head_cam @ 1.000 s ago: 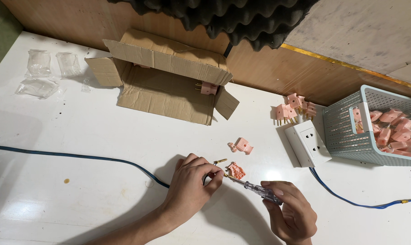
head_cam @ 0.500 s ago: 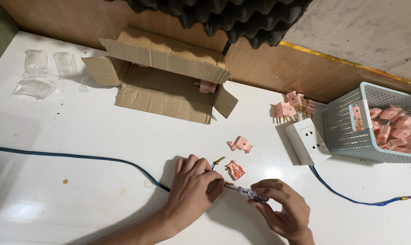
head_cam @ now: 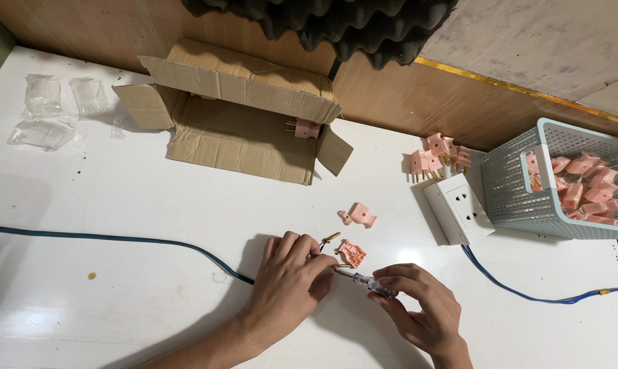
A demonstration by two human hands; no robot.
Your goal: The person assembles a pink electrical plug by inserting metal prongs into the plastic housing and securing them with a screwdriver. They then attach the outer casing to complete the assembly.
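My left hand (head_cam: 288, 277) rests on the white table (head_cam: 152, 198) and pinches the end of a blue cable (head_cam: 118, 238), where a brass prong (head_cam: 329, 238) sticks out past my fingertips. My right hand (head_cam: 418, 307) grips a small clear-handled screwdriver (head_cam: 365, 281) whose tip points left toward my left fingers. An opened pink plug half (head_cam: 351, 253) lies just beyond the screwdriver. Two more pink plug pieces (head_cam: 358, 215) lie a little farther back.
An open cardboard box (head_cam: 241, 116) lies on its side at the back, one pink plug (head_cam: 305, 128) inside. A white wall socket (head_cam: 459, 208) on a blue lead, a cluster of pink plugs (head_cam: 435, 154), a mesh basket (head_cam: 507, 184) of plugs, and plastic bags (head_cam: 46, 113) surround the work spot.
My right hand has drawn in to the left, bringing the screwdriver closer to my left fingers. The left hand has stayed in place on the cable end.
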